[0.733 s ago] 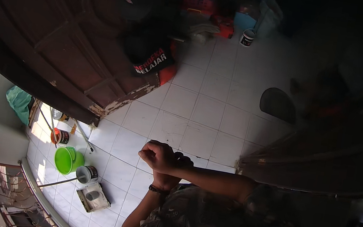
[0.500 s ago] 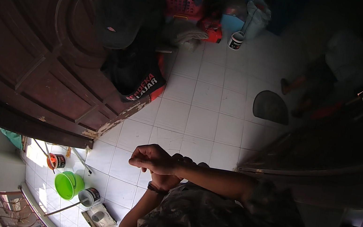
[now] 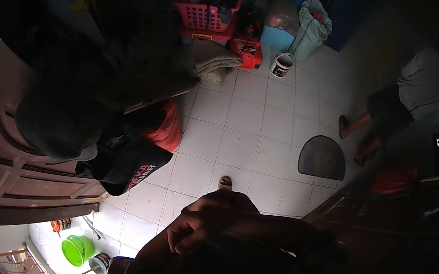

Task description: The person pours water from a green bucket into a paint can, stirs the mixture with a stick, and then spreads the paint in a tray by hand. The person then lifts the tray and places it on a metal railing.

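Note:
My forearms cross low in front of my body. The right one reaches in from the right, and my right hand [image 3: 189,234] rests over the left wrist with its fingers curled downward; nothing shows in them. Behind that forearm is my left hand [image 3: 221,201], dim and mostly covered, its fingers hidden. Just beyond my hands, my foot in a sandal [image 3: 225,183] shows on the white tiled floor [image 3: 238,146]. A black bag [image 3: 126,165] hangs by the brown panelled door [image 3: 13,173] on the left, beside a red bag [image 3: 166,128] and a dark cap [image 3: 61,123].
Ahead are a pink basket [image 3: 201,16], red case [image 3: 248,54], folded cloth [image 3: 214,59], paint pail [image 3: 282,65] and sack [image 3: 312,31]. A person [image 3: 424,77] stands right, near a dark half-round mat [image 3: 322,158]. A green bucket [image 3: 77,251] stands lower left.
The view has moved forward through the doorway, and the door and hanging bag have shifted lower left. My crossed hands sit lower, closer to my body. My sandalled foot has come into sight.

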The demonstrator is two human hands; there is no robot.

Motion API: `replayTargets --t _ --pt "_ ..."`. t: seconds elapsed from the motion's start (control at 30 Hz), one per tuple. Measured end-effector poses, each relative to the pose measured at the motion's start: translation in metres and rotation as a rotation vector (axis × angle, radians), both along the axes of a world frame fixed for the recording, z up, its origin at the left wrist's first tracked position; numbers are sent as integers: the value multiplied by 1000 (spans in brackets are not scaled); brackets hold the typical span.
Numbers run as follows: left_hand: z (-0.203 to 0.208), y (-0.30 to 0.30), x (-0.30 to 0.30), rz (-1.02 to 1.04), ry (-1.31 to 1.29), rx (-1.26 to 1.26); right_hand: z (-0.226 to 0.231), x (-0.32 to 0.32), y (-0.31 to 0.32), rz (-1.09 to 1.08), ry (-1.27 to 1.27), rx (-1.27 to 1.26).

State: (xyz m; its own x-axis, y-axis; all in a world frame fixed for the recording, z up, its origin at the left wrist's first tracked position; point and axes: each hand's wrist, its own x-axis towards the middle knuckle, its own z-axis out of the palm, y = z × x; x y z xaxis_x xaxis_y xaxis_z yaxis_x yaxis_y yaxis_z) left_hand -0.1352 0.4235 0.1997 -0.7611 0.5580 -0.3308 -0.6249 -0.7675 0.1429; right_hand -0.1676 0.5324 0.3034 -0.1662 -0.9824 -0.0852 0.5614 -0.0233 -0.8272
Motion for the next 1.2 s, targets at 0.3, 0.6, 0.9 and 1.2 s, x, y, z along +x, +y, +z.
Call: replayTargets --t 0.3,0.6,0.9,1.2 --pt "19 86 -166 111 41 -148 13 -146 83 44 69 -39" --pt "13 83 -325 213 74 -256 19 -276 142 101 -51 88" --pt "24 105 -444 323 41 -290 49 -433 158 183 -4 189" --pt "16 151 -519 573 -75 -391 23 -567 156 494 -147 32"
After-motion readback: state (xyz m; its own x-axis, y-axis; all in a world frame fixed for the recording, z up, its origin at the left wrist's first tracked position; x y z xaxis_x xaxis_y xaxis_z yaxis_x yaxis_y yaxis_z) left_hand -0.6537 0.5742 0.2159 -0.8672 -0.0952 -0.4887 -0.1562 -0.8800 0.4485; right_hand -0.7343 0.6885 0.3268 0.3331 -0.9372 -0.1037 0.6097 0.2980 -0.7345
